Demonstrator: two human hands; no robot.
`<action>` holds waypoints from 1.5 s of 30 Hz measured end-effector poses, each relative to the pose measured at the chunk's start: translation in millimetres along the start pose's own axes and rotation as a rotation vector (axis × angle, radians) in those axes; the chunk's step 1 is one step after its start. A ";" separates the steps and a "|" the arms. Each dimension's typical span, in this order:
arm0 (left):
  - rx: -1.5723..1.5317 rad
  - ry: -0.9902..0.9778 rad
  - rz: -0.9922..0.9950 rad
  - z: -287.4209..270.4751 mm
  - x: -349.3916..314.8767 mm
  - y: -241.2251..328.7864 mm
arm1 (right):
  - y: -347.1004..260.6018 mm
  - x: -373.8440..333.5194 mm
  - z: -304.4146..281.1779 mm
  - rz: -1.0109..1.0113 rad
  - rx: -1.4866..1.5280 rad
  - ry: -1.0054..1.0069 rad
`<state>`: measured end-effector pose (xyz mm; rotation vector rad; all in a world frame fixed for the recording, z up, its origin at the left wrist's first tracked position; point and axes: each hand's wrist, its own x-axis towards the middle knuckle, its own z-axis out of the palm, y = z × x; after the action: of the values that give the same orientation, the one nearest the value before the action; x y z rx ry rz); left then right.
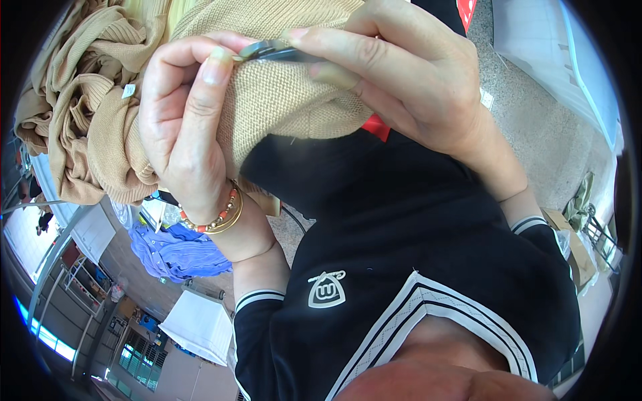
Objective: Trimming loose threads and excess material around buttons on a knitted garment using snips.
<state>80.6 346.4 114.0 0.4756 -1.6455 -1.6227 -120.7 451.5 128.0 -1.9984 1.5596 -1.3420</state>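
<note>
A beige knitted garment (267,100) is held up in front of my chest, its folds hanging between my two hands. My left hand (187,127) is closed, with thumb and fingers pinching the knit along its upper fold. In my closed right hand (418,83) is a small dark metal tool (284,53) that looks like thread snips, lying along the same fold. The tool's tip reaches close to my left fingertips. My right fingers cover part of it, so whether its blades are apart is hidden.
More tan knitwear (100,134) lies heaped at the left, beside my left hand. Purple-blue clothing (177,250) sits below that heap. A pale, translucent bin-like object (562,60) stands at the far right. A cardboard box (575,247) is near my right elbow.
</note>
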 end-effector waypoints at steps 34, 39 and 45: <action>0.146 0.158 0.187 10.6 1.3 -6.0 | 10.5 5.7 0.5 -0.259 -0.217 0.110; 0.119 0.152 0.187 13.5 3.3 -6.5 | 40.3 12.0 15.5 -0.630 -0.371 0.312; 0.150 0.138 0.203 12.0 1.6 -7.9 | 2.4 13.3 -4.5 -0.038 0.031 0.022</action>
<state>68.8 352.4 108.0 0.4685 -1.6601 -1.2968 -125.9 440.4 135.4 -2.0116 1.5077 -1.3983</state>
